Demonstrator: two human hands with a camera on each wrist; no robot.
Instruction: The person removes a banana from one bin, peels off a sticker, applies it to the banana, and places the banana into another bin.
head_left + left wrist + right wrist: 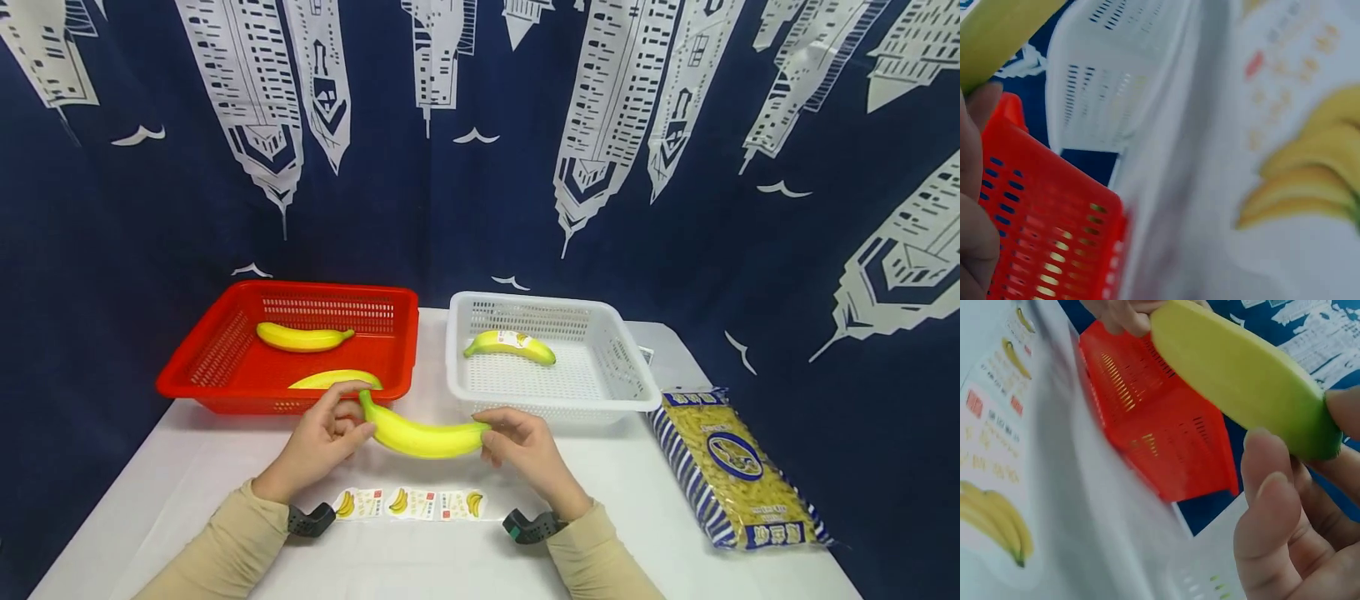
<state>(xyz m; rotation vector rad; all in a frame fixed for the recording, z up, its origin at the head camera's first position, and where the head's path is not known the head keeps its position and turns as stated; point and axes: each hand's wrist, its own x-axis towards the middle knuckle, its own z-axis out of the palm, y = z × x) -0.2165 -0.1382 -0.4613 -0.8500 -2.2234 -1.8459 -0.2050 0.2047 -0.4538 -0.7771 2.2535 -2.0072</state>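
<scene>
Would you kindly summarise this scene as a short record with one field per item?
Left hand: holds the stem end of a banana
Right hand: pinches its other end
Held banana: no sticker visible
Red basket: two bananas inside
White basket: one stickered banana inside
Banana stickers: three in a row on the table
Striped bag: right of the white basket

prob. a staged tabletop set-up, lab- or studio-type: navy curtain [420, 200] w/ upside-down white skyline print fills the bkgd, white tbl [420, 558] in front, red basket [411, 342] & white basket [555, 402] side by side near its far edge, blk cams [311, 522] on both wrists. type of bldg: can't tell.
</scene>
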